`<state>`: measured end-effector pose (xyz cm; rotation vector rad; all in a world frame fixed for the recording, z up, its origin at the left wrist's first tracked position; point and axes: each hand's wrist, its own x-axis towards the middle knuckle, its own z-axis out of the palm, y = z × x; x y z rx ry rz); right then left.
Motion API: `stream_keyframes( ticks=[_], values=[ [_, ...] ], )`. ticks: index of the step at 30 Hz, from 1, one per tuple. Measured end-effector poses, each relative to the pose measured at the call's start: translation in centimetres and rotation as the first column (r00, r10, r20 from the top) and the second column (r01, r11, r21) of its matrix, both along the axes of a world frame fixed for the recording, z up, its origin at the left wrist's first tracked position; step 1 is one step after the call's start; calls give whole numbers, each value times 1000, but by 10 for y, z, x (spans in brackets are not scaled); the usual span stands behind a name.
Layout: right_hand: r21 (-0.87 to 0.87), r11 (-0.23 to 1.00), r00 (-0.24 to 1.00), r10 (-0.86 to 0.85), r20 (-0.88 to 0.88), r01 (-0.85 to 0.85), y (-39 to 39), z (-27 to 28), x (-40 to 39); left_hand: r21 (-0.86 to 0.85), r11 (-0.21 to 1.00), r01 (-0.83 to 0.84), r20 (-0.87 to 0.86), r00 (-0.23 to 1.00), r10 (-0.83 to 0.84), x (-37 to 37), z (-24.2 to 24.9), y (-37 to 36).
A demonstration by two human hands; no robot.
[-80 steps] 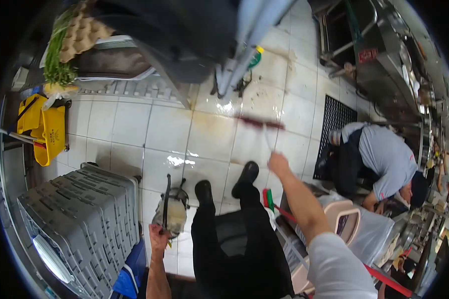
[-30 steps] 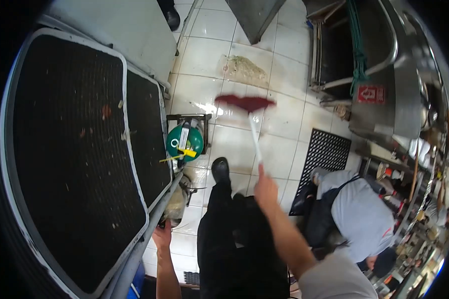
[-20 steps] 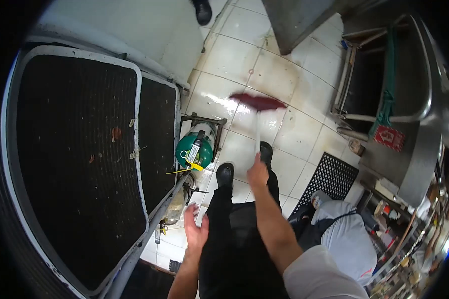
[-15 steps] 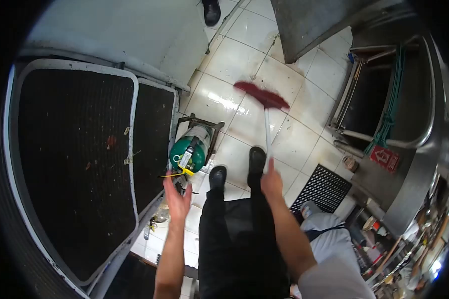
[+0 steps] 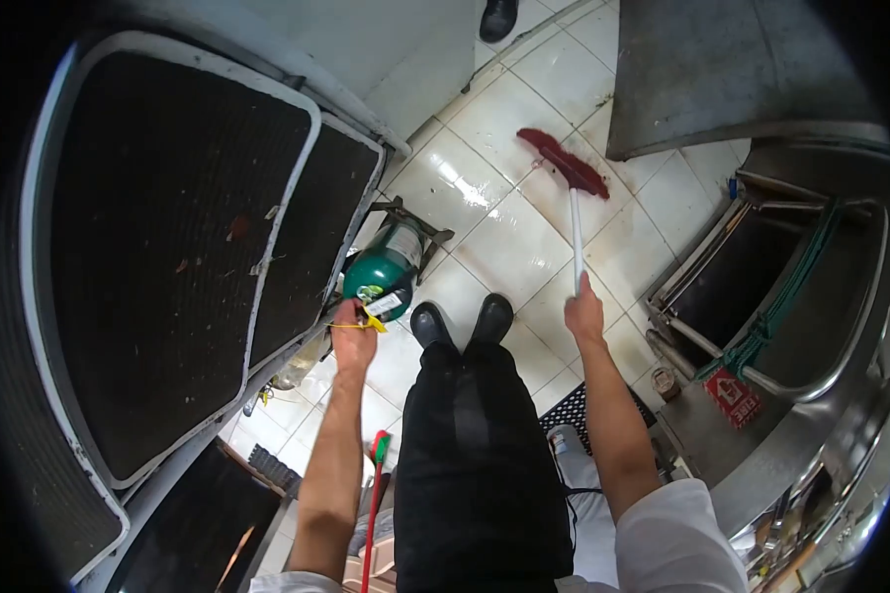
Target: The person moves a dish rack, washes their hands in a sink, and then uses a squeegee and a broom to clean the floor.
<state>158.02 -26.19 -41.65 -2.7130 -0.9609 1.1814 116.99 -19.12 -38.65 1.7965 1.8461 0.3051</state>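
Note:
My right hand (image 5: 584, 314) is closed around the white handle of a broom (image 5: 578, 237). Its dark red head rests on the wet white floor tiles ahead of my feet. On the other side, my left hand (image 5: 354, 342) is closed at the top of a green fire extinguisher (image 5: 378, 271), by its valve and yellow tag. The fingers are partly hidden, but they look wrapped round the handle. The extinguisher leans in a dark metal stand (image 5: 433, 237) on the floor.
Black ribbed panels with grey frames (image 5: 198, 257) line the left. A metal rack (image 5: 811, 287) with green cord and a red fire sign (image 5: 732, 397) stands right. Behind me are a black perforated mat (image 5: 566, 407) and a red-handled tool (image 5: 373, 514). Another person's shoe (image 5: 498, 18) shows ahead.
My left hand has closed at the top of the extinguisher, from open beside it. The broom head has moved forward and right over the tiles. My feet are now side by side and the view has turned.

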Motion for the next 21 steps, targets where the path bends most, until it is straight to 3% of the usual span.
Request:
stream_keyframes(
  ticks=[1, 4, 6, 8, 10, 15, 16, 17, 18, 19, 20, 21],
  values=[
    [38, 992, 992, 120, 47, -122, -21, -12, 13, -24, 998, -50, 10, 999, 51, 10, 4, -10],
    [21, 984, 984, 175, 39, -176, -43, -13, 20, -128, 965, -230, 0, 973, 232, 35, 4, -25],
    [-116, 975, 981, 192, -5, -191, -45, -13, 20, -213, 933, -289, 132, 938, 320, 46, 7, -40],
    [-129, 976, 984, 177, -11, -177, -52, -11, 17, -217, 933, -287, 162, 932, 325, 62, 4, -68],
    [-143, 977, 987, 160, -5, -160, -55, -7, 18, -342, 878, -335, 151, 903, 403, 77, 6, -91],
    [-62, 956, 958, 286, -33, -287, -51, 19, 33, -397, 885, -245, 122, 941, 315, 52, 12, -166],
    [-62, 955, 957, 288, -32, -290, -53, 22, 31, -368, 921, -132, 96, 979, 178, 33, 3, -187],
    [15, 989, 969, 150, -196, -150, -58, 25, 27, -346, 938, -11, 68, 997, 36, 18, -3, -198],
    [62, 998, 933, 17, -359, 6, -64, 31, 24, -421, 907, 19, 47, 999, 1, 10, 18, -196],
    [56, 998, 936, 14, -352, 6, -53, 55, 16, -480, 874, 74, -1, 996, -84, 0, 23, -199],
    [-64, 976, 804, -210, -556, 210, -23, 98, 0, -535, 836, 124, -42, 984, -172, -9, 25, -203],
    [-223, 902, 584, -412, -700, 370, 0, 118, -15, -534, 836, 128, -36, 984, -173, -16, 25, -209]
  ],
)
